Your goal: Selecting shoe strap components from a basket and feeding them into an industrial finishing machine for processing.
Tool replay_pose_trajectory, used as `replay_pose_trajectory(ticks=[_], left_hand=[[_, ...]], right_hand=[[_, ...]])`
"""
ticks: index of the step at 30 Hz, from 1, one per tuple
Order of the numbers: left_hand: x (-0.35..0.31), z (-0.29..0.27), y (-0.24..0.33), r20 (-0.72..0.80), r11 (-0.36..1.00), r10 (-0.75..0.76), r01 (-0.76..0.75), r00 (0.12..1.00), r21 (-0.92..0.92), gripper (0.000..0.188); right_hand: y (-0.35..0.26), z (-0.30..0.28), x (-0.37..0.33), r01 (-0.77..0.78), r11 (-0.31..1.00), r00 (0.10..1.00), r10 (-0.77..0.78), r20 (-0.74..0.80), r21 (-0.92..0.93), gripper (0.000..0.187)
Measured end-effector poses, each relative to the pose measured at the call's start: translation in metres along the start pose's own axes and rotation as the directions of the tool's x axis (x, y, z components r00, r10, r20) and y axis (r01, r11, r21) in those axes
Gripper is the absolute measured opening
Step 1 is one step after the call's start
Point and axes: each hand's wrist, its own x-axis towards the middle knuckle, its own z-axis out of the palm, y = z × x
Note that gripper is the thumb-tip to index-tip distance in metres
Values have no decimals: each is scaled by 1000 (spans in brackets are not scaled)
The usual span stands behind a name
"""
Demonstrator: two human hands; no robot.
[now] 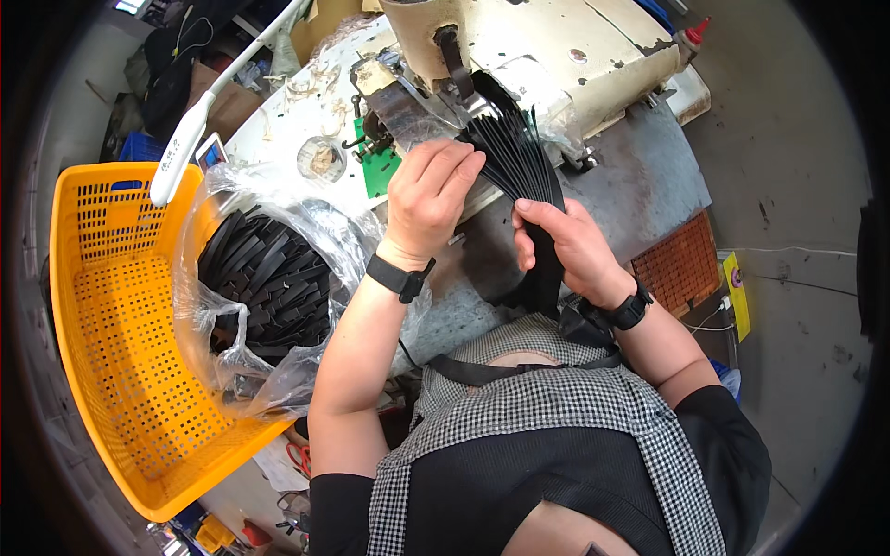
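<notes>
A fanned bundle of thin black strips (521,159) spreads out in front of me, below the head of a cream-coloured machine (533,46). My right hand (577,248) is closed round the lower part of the bundle, its thumb lying across the strips. At the fan's left edge my left hand (428,193) is closed, its fingertips pinching the outermost black strip; the exact grip is partly hidden behind the fingers. More black material hangs below my right hand toward my lap.
On the left, a yellow perforated basket (139,371) stands beside a clear plastic bag (348,241) full of black strips (264,278). A white lamp arm (197,125) reaches over the white machine table (278,139). A brown woven mat (680,264) lies at the right.
</notes>
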Motion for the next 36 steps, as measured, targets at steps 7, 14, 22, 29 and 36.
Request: replay_pose_trajectory(ticks=[7,14,22,29,36], left_hand=[[2,0,5,-13,1000,14,-14,1000,0,25],[2,-2,2,29,999,-36,36,999,-2,32],[3,2,1,8,1000,-10,10,1000,2,27],[10,-16,48,561,264,-509,739,653,-621,16],[29,-28,81,686,-252,-291,638,667,-728,30]], right_hand=[[0,-2,-4,-7,999,1000,8,-23,36,25],[3,-1,1,21,999,999,-20,-38,44,24],[1,-1,0,14,999,1000,-14,-23,30,24],[-8,-7,-15,74,985,987,-50,151,-154,23],[-20,-1,-22,291,795,913,-66,402,-532,72]])
